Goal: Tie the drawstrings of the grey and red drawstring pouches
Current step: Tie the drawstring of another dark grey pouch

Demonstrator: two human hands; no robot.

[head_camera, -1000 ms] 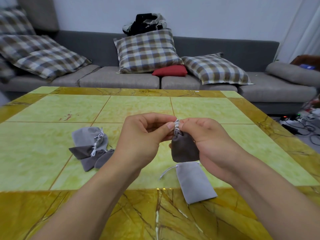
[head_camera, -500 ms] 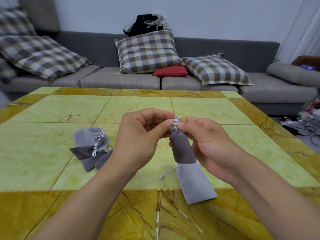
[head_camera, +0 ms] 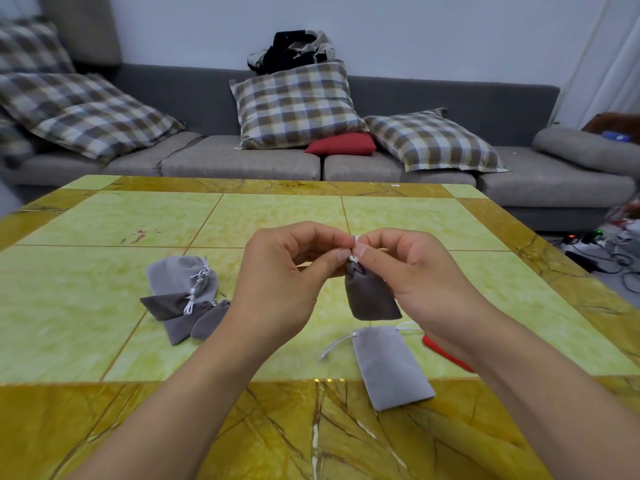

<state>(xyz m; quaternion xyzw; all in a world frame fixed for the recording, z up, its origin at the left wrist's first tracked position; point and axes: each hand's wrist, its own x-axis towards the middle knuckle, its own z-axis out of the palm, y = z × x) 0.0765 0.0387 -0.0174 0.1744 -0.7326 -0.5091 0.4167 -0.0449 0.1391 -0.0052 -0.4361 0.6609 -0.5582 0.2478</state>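
- Hanging just below the two grips, a dark grey pouch (head_camera: 372, 296) is held up off the bench (head_camera: 104, 341).
- Its white drawstring (head_camera: 354, 249) is pinched at the gathered neck by the left hand (head_camera: 287, 282) and the right hand (head_camera: 415, 275), fingertips nearly touching.
- A flat grey pouch (head_camera: 391, 365) lies below; a red pouch (head_camera: 446, 353) is partly hidden by the right wrist.
- Tied grey pouches (head_camera: 183, 296) are piled to the left.
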